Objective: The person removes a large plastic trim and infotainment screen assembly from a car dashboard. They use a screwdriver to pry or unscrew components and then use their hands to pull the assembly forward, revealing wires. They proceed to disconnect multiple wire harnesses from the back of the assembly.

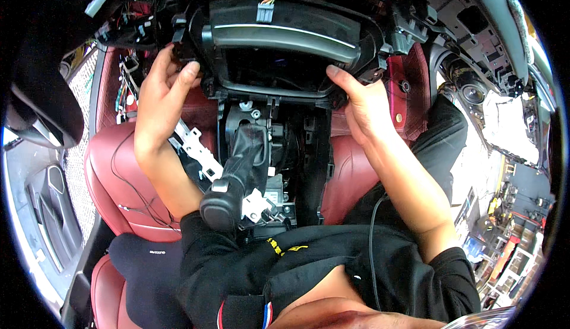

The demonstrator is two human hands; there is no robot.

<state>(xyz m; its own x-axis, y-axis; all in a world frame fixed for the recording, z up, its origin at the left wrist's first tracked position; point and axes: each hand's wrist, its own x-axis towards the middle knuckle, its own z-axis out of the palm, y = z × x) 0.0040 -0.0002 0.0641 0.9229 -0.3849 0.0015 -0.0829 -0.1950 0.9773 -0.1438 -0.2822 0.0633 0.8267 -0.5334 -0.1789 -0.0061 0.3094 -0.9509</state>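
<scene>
A wide black dashboard centre panel (285, 35) with a silver strip and a dark opening spans the middle of the head view. My right hand (363, 96) grips its lower right corner, thumb on the front rim and fingers mostly hidden behind. At the panel's left side my left hand (161, 91) is curled around its dark edge, thumb toward the frame and fingertips partly hidden. A grey-blue wiring connector (265, 12) with coloured wires hangs over the panel's top. Below the panel stands a black gear lever (228, 195) in the opened centre console.
Red leather seats (119, 168) flank the console. A white metal bracket (199, 151) lies beside the gear lever. Loose wiring (126, 91) shows at the left, with an open door (53, 210) beyond. Cluttered shelves (504, 252) stand outside at the right.
</scene>
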